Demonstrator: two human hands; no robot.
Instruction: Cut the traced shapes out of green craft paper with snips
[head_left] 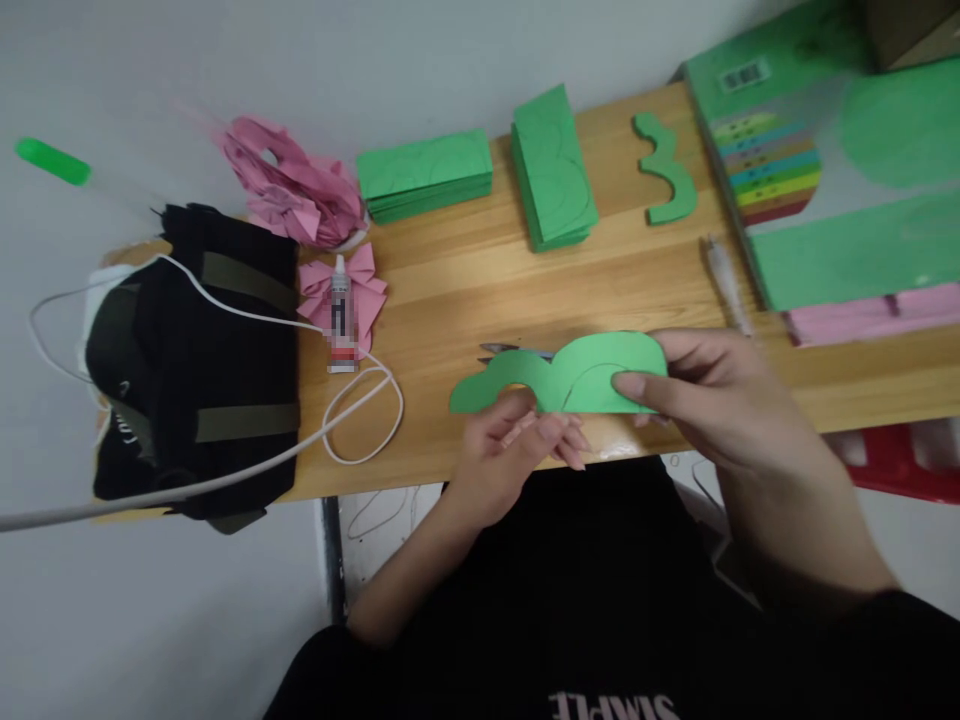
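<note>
Right grip (720, 400) clamped on green paper (606, 358) | left grip (499, 460): can't tell | uneven tugging could tear its slim curve

Black bag (247, 350) with olive straps; right of it, I see pink folded paper (364, 290), green sheets (427, 168) with dark curved outlines, rainbow-striped box (847, 230).
</note>
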